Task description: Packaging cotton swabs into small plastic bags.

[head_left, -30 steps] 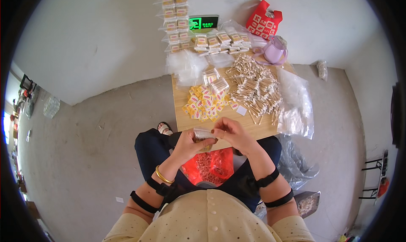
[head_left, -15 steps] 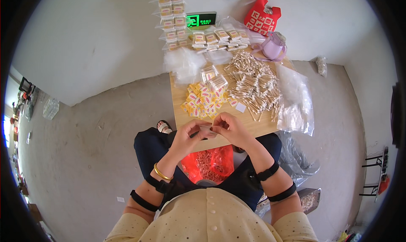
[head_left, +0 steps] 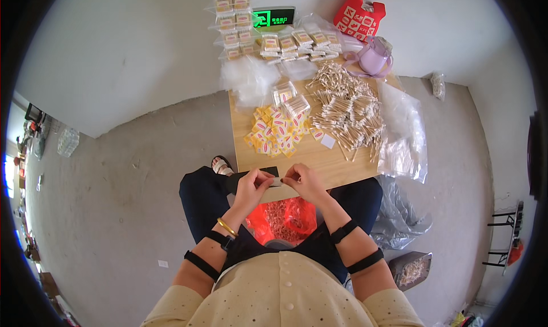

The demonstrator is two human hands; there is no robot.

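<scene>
Both hands are at the near edge of the table, close together. My left hand [head_left: 254, 189] pinches one side of a small translucent plastic bag [head_left: 277, 182]. The bag's other side is between the fingertips of my right hand [head_left: 305, 183]; its contents, if any, are too small to make out. Just beyond the hands lie a heap of yellow-and-white printed cards [head_left: 275, 134] and a square white card [head_left: 327, 141]. Loose cotton swabs [head_left: 353, 118] are piled to the right. Two filled packs of swabs [head_left: 296, 106] rest behind the cards.
Clear empty bags [head_left: 246, 78] lie at the table's far left, and a large clear plastic sheet [head_left: 401, 133] hangs over its right edge. Stacked swab packs [head_left: 297, 43], a lilac cup [head_left: 377, 60] and a red bag [head_left: 360, 15] stand behind. A black block [head_left: 268, 171] sits by my left hand.
My hands have come down nearer to my body, still holding the small bag between them. The black block beside my left hand now shows more plainly.
</scene>
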